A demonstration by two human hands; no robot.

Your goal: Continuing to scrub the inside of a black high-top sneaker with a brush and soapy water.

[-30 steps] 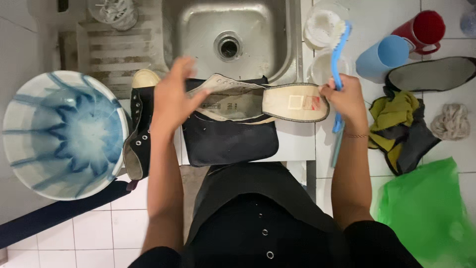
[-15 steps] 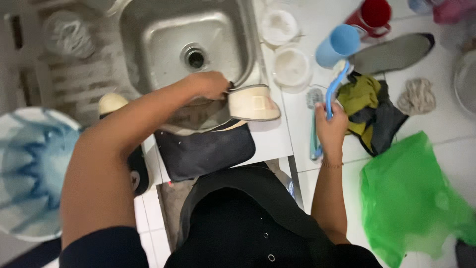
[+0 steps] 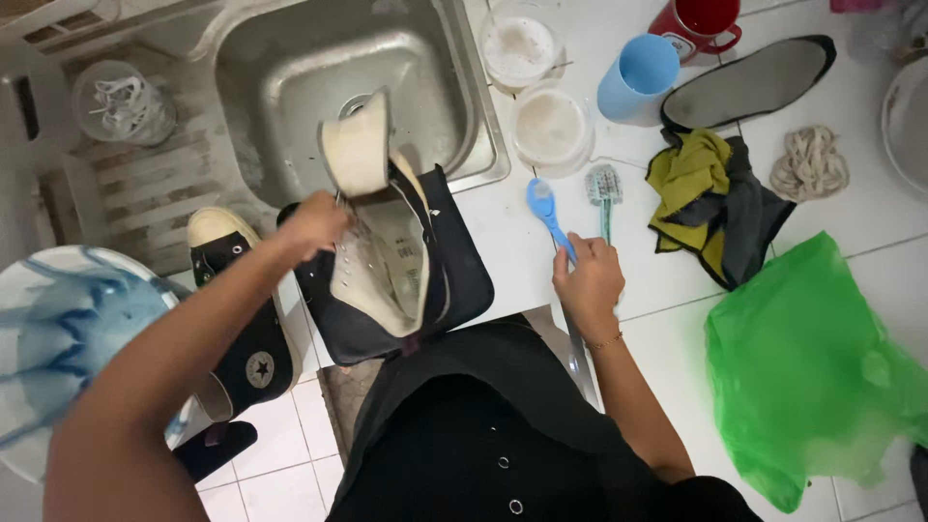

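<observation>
Your left hand [image 3: 314, 224] now grips the cream-soled sneaker [image 3: 382, 232] by its side, tipped toe-up over the sink [image 3: 290, 87] edge; a second ago you held it flat, sole up. Your right hand [image 3: 588, 280] has lowered the blue brush [image 3: 547, 213] to the table [image 3: 522, 251], fingers closed on its handle, so scrubbing is paused.

The sink [image 3: 280, 68] is dull brushed metal. The shoe [image 3: 382, 232] shows worn canvas and a scuffed rubber toe. The brush [image 3: 549, 215] is smooth blue plastic, the table [image 3: 860, 208] glossy white tile, the bag [image 3: 812, 367] thin shiny green plastic.
</observation>
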